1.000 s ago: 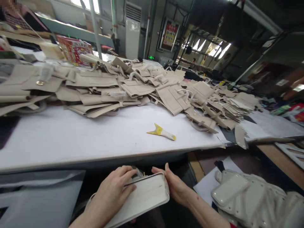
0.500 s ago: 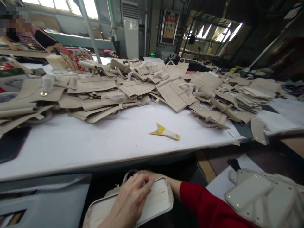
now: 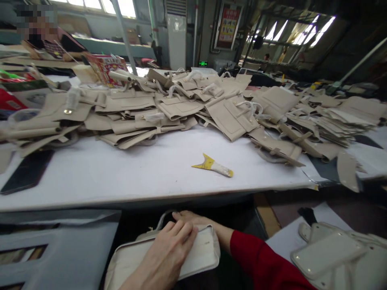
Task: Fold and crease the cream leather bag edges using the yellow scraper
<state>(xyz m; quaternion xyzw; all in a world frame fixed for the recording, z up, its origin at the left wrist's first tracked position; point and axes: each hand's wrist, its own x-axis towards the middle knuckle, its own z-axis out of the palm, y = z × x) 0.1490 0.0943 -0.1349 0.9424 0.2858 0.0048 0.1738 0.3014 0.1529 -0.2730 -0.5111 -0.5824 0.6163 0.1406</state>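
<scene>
Touching the cream bag point(image 3: 205, 249) are both hands point(image 3: 172, 246), the left loosely curled.

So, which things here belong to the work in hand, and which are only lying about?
Belonging, I judge:
pale bag, left hand on it, right hand at its far side
perhaps the piled beige pieces

Seemingly just lying about:
forked tool
dark flat slab
red patterned package

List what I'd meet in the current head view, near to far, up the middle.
Bag with the left hand on it → right hand at its far side → table edge → yellow-and-white tool → beige pile → framed poster.
</scene>
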